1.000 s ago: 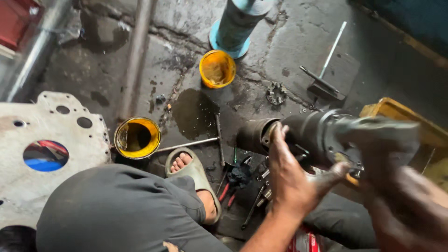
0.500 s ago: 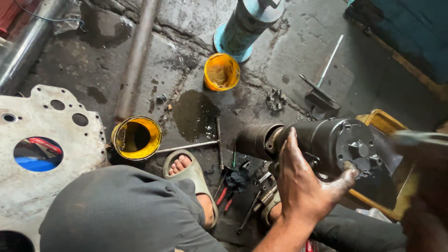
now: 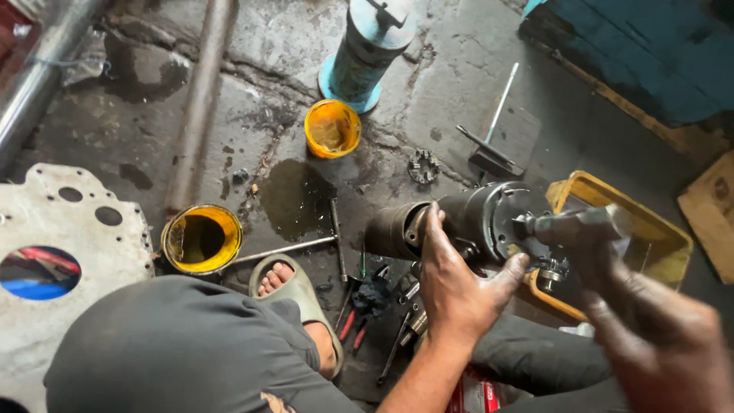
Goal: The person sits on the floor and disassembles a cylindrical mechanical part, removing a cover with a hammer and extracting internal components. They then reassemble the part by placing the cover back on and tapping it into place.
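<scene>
Repair workshop | oil-stained concrete floor (image 3: 474, 84) | scattered hand tools (image 3: 367, 302) | yellow grease tubs (image 3: 200, 239)

Dark, greasy cylindrical motor housing (image 3: 466, 222), lying sideways off the floor, its bolted end face toward the yellow tray.

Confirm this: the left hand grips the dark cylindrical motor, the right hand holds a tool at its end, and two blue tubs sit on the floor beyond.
Wrong in one respect: the tubs are yellow, not blue, as the head view shows. The rest stands: the left hand grips the dark cylindrical motor, and the right hand holds a tool at its end.
</scene>
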